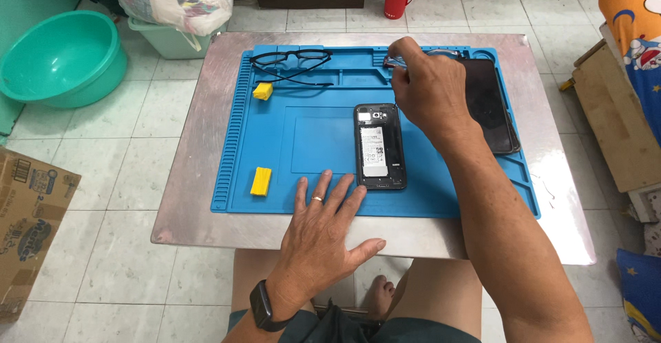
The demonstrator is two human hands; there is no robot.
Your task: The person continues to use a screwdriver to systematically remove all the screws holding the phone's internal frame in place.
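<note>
1. From the head view, the person is sitting at a small metal table (206,178) with a blue work mat (310,198) lying on it.
2. The left hand (323,229) is resting flat, palm down, fingers spread and released, grasping nothing; its fingertips are lying on the mat's near edge, just beside the lower left corner of the opened phone (379,147).
3. The opened phone is lying face down near the middle of the mat, its back cover off and the battery showing.
4. The right hand (427,91) is hovering over the mat's far compartments, fingers pinched together around a small slim tool (394,61); what kind of tool it is, I cannot tell.
5. A dark phone panel (492,105) is lying on the mat's right side, partly hidden by that hand.
6. Black glasses (289,60) are sitting in the far left tray, with one yellow block (262,91) near them and another yellow block (261,181) by the near left edge.
7. A teal basin (62,57) is standing on the tiled floor, well apart to the left.
</note>
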